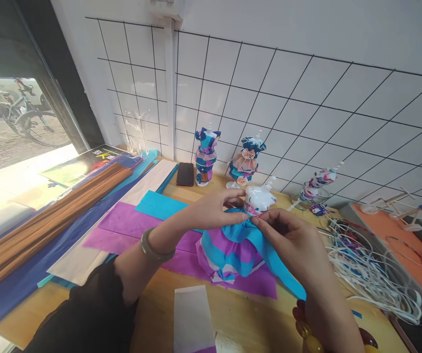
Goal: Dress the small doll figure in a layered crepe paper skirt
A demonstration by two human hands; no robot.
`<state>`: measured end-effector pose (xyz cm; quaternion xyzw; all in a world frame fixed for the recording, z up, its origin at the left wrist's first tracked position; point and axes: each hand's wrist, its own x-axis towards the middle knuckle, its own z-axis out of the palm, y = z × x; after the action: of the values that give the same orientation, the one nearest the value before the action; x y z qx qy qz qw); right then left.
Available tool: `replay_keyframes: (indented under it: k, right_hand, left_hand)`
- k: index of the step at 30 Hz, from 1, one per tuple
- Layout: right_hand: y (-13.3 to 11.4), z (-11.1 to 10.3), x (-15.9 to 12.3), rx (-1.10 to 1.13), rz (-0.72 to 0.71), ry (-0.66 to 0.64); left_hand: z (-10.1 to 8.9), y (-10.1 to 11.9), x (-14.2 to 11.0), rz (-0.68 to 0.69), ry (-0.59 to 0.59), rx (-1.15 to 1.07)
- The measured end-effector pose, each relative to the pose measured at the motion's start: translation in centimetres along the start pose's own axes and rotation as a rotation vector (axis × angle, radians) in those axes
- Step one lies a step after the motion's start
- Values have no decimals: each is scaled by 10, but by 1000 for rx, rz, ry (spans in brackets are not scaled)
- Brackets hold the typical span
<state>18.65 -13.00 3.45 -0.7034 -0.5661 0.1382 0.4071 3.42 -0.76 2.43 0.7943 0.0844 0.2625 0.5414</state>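
A small dress-form doll (pixel 257 198) with a white bust wears a layered blue and purple crepe-paper skirt (pixel 229 252) and stands on the wooden table (pixel 159 314). My left hand (pixel 211 208) grips the doll at its waist from the left. At the same waist, my right hand (pixel 292 240) pinches a blue crepe strip (pixel 277 262), which trails down toward me. A grey bangle sits on my left wrist and a bead bracelet on my right.
Purple (pixel 130 220), blue (pixel 155 203) and white crepe sheets lie to the left, beside brown paper rolls (pixel 41 225). Three finished dolls (pixel 206 157) and a black phone (pixel 185 174) stand by the wire grid wall. White cords (pixel 365 269) pile up at right. A white slip (pixel 193 318) lies near me.
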Motion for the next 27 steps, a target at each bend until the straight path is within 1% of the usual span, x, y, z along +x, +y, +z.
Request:
replay_keyframes:
  k: [3,7,12,15,18,23,27]
  right_hand:
    - [1,1,1,10,7,-9]
    - [4,3,3,31,14,-39]
    - [9,3,6,73,14,-81]
    - [10,2,6,53,-16,-92]
    - [10,1,6,23,-43,-100]
    - [9,0,5,-30,-86,-105]
    - [7,-1,5,-62,-100,-109]
  left_hand:
    - [1,1,0,23,-4,-16]
    - [3,0,1,24,51,-3]
    - [2,0,2,50,58,13]
    - [1,-1,1,61,38,12]
    - [1,-2,1,44,15,-38]
    - [2,-4,2,12,31,-79]
    - [0,-4,1,36,70,39]
